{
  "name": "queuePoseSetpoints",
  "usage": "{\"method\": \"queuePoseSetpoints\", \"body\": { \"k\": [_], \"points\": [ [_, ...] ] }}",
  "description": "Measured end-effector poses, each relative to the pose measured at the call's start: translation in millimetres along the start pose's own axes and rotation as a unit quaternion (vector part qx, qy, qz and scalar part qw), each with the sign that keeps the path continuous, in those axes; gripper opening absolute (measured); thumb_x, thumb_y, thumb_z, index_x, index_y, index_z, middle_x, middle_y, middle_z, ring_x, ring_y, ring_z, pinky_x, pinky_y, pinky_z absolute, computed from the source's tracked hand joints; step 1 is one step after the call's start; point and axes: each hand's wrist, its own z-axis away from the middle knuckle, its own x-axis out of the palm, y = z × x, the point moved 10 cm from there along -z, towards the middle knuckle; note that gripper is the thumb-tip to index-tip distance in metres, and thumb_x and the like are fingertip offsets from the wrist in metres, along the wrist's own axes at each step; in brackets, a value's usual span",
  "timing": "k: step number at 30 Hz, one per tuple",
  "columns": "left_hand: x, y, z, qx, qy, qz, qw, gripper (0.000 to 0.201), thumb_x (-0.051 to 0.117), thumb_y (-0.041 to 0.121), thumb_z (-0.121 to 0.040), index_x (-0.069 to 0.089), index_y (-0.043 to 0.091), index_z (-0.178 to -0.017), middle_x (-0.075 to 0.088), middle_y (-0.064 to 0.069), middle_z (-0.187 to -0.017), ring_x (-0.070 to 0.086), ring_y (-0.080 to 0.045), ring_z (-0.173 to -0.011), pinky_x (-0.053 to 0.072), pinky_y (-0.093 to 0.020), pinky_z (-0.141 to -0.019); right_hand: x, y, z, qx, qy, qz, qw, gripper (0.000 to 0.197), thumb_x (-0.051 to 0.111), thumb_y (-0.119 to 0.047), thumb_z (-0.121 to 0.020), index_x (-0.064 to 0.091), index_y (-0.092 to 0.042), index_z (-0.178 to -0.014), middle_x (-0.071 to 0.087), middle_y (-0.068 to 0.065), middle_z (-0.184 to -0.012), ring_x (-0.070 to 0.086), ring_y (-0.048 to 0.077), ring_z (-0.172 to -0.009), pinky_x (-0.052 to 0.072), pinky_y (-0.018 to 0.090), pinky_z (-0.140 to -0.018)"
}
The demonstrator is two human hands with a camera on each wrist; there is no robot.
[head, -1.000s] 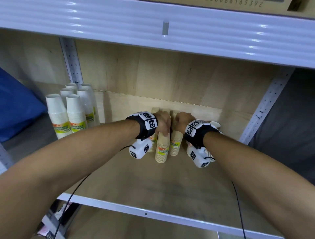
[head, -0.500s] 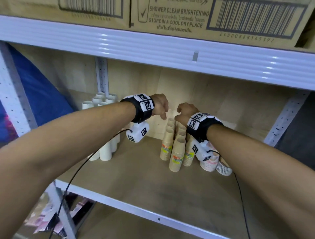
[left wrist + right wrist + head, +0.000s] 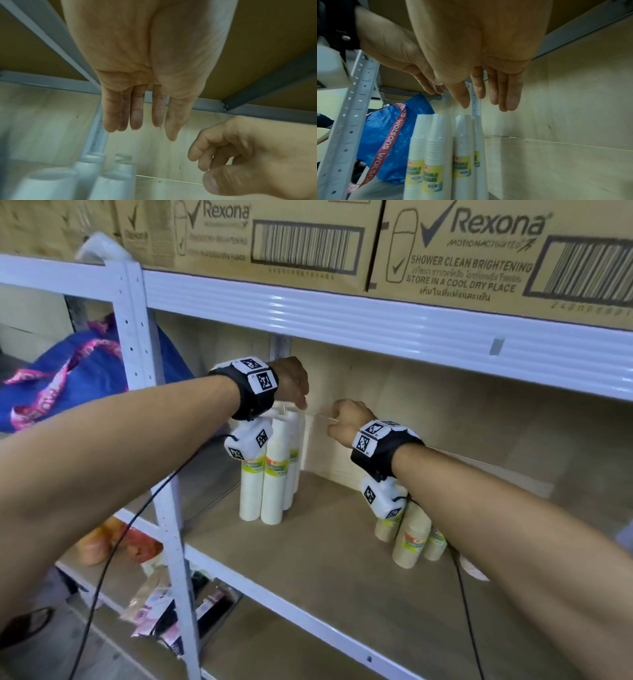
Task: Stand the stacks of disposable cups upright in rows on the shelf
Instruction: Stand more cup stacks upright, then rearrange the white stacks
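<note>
Several white cup stacks (image 3: 270,474) stand upright in a tight group at the back left of the wooden shelf (image 3: 325,549). Three tan cup stacks (image 3: 411,537) stand upright farther right, under my right forearm. My left hand (image 3: 291,386) hovers just above the white stacks, fingers straight and hanging, holding nothing. My right hand (image 3: 344,422) hangs in the air a little to its right, fingers loosely curled and empty. The right wrist view shows the white stacks (image 3: 436,155) below my right hand (image 3: 488,105). They are blurred in the left wrist view (image 3: 106,182), under my left hand (image 3: 137,129).
Cardboard boxes (image 3: 445,251) sit on the shelf above, whose white beam (image 3: 376,323) hangs low over my hands. A white upright post (image 3: 144,378) and a blue bag (image 3: 78,378) are at the left. White cups (image 3: 476,571) lie at the right behind my forearm.
Both hands have let go of the tan stacks, risen and moved left to above the white stacks. The head view has swung up and left.
</note>
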Motion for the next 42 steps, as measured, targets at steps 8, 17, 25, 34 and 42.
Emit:
{"method": "queuePoseSetpoints", "body": {
  "k": [8, 17, 25, 34, 42],
  "points": [
    [-3, -67, 17, -0.058, 0.033, 0.015, 0.998, 0.036, 0.075, 0.025, -0.084, 0.068, 0.015, -0.117, 0.056, -0.004, -0.127, 0.054, -0.025, -0.115, 0.044, -0.031, -0.086, 23, -63, -17, -0.045, 0.008, -0.038, 0.998, 0.039, 0.059, -0.022, -0.087, 0.056, -0.015, -0.125, 0.060, 0.009, -0.127, 0.062, 0.031, -0.105, 0.052, 0.031, -0.081],
    [27, -100, 12, -0.076, 0.010, 0.035, 0.996, 0.037, 0.073, 0.026, -0.084, 0.065, 0.018, -0.119, 0.053, -0.001, -0.119, 0.053, -0.019, -0.099, 0.045, -0.028, -0.079, 40, -88, -35, -0.048, 0.025, -0.057, 0.997, 0.047, 0.059, -0.032, -0.090, 0.051, -0.020, -0.135, 0.060, 0.009, -0.126, 0.062, 0.030, -0.103, 0.039, 0.028, -0.069],
    [47, -111, 5, -0.083, -0.014, 0.059, 0.995, 0.027, 0.075, 0.022, -0.080, 0.067, 0.023, -0.106, 0.062, -0.005, -0.106, 0.068, -0.028, -0.085, 0.057, -0.031, -0.063, 58, -90, -43, -0.035, -0.014, -0.026, 0.999, 0.033, 0.063, -0.025, -0.087, 0.062, -0.009, -0.116, 0.063, 0.011, -0.117, 0.063, 0.029, -0.097, 0.048, 0.030, -0.072],
    [48, -109, 0, -0.068, -0.006, 0.070, 0.995, 0.025, 0.076, 0.017, -0.078, 0.070, 0.019, -0.103, 0.055, -0.001, -0.107, 0.064, -0.023, -0.085, 0.058, -0.030, -0.065, 56, -86, -43, -0.031, -0.034, -0.041, 0.998, 0.038, 0.070, -0.022, -0.083, 0.061, -0.008, -0.117, 0.059, 0.009, -0.117, 0.059, 0.026, -0.101, 0.041, 0.027, -0.070],
    [46, -86, -2, -0.047, -0.019, 0.086, 0.995, 0.027, 0.073, 0.013, -0.082, 0.071, 0.014, -0.108, 0.055, -0.002, -0.112, 0.066, -0.025, -0.090, 0.061, -0.035, -0.074, 44, -71, -32, -0.014, -0.039, -0.055, 0.998, 0.033, 0.072, -0.021, -0.080, 0.062, -0.003, -0.106, 0.059, 0.008, -0.095, 0.057, 0.024, -0.083, 0.045, 0.028, -0.066]
  ]
}}
